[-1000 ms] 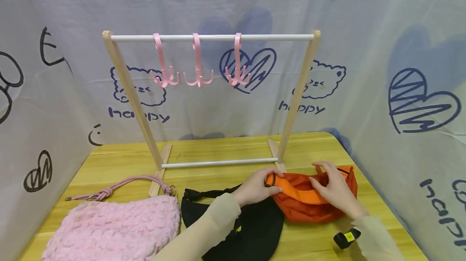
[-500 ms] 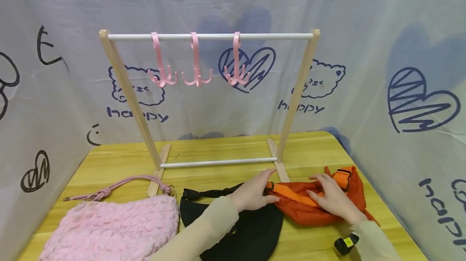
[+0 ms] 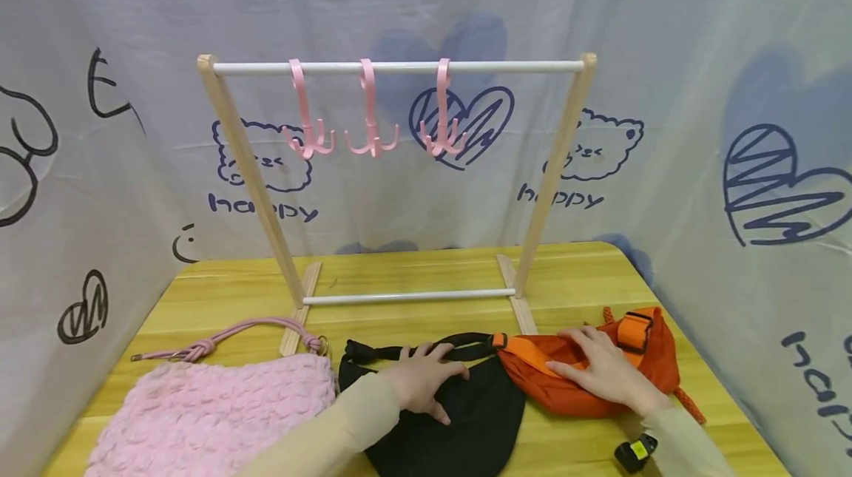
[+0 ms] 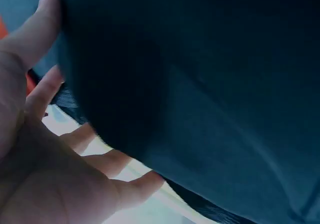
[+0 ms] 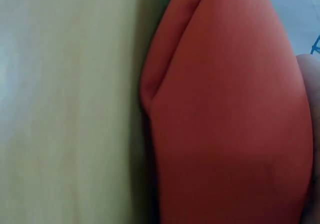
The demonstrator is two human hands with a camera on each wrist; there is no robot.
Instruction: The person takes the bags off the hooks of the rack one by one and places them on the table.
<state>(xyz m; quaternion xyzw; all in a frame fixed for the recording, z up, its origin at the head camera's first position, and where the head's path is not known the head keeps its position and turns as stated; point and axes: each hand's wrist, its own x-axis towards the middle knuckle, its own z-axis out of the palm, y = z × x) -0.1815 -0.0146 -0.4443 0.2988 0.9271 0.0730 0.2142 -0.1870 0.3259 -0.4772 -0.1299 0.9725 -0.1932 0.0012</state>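
Note:
My left hand (image 3: 422, 379) lies over the top edge of the black bag (image 3: 475, 418), its fingers spread. In the left wrist view those spread fingers (image 4: 112, 161) run along the edge of the dark fabric. At the right, my right hand (image 3: 602, 367) rests on the upper part of the red-orange bag (image 3: 555, 392), thumb near its bright orange strap (image 3: 532, 357). Red fabric (image 5: 230, 114) fills much of the right wrist view, with only a sliver of hand at its edge. The two bags meet side by side on the table.
A fluffy pink bag (image 3: 220, 410) with a knotted strap (image 3: 200, 347) lies at the left. Behind the bags stands a wooden rack whose white top bar (image 3: 532, 66) carries three pink hooks (image 3: 371, 111). Patterned cloth (image 3: 399, 218) encloses the wooden table (image 3: 413, 270).
My left hand has left the orange strap end and moved left onto the black bag. The red-orange bag has shifted right and lies flatter, with my right hand still on it.

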